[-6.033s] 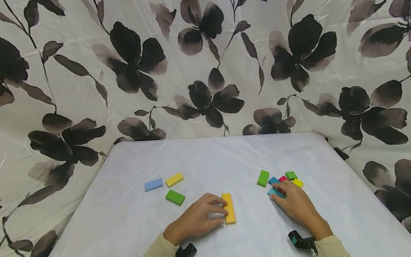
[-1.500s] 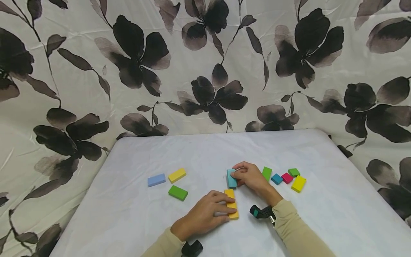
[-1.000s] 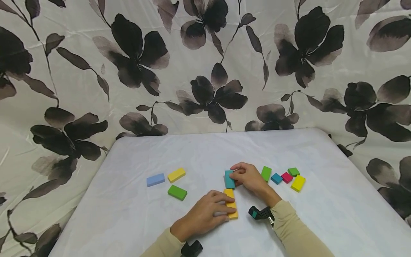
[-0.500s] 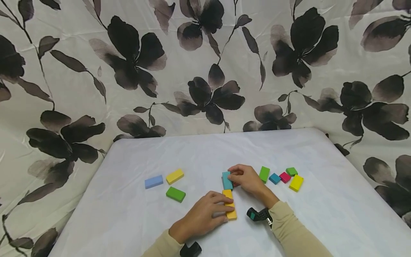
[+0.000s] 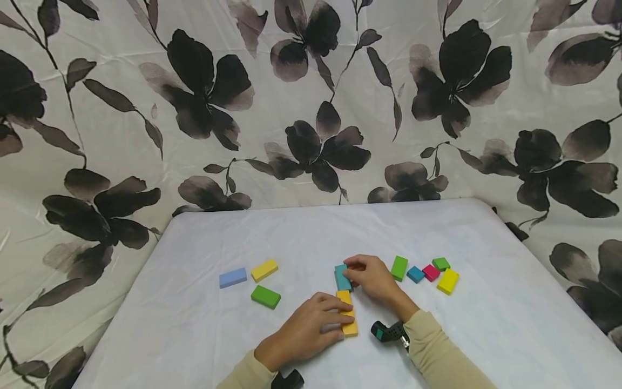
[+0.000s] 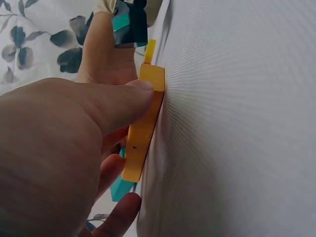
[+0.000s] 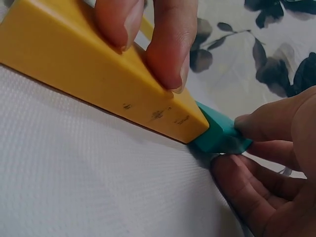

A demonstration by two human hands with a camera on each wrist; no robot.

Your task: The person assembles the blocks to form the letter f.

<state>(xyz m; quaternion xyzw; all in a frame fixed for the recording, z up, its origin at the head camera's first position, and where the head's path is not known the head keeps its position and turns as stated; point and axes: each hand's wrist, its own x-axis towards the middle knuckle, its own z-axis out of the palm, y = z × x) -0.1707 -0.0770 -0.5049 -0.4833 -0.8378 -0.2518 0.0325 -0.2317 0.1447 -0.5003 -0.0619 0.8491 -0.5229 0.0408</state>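
A long orange-yellow block (image 5: 346,329) lies flat on the white cloth at the table's middle. My left hand (image 5: 311,327) holds it, fingertips over its top and thumb (image 6: 133,94) against its near end. At the block's far end, a teal block (image 5: 342,278) meets it end to end, angled slightly leftward. My right hand (image 5: 376,278) pinches this teal block between thumb and fingers. In the right wrist view, the teal block (image 7: 219,131) sits against the end of the yellow block (image 7: 98,74); fingers cover part of both.
Left lie a light blue block (image 5: 232,278), a yellow block (image 5: 264,270) and a green block (image 5: 265,297). Right are a green block (image 5: 399,268), a blue block (image 5: 415,274), a red block (image 5: 430,272), a small green block (image 5: 441,263) and a bright yellow block (image 5: 448,281).
Over six seconds, my right hand has brought the teal block from the right group to the yellow block's far end. Lately it has shifted slightly left. My left hand stays on the yellow block.
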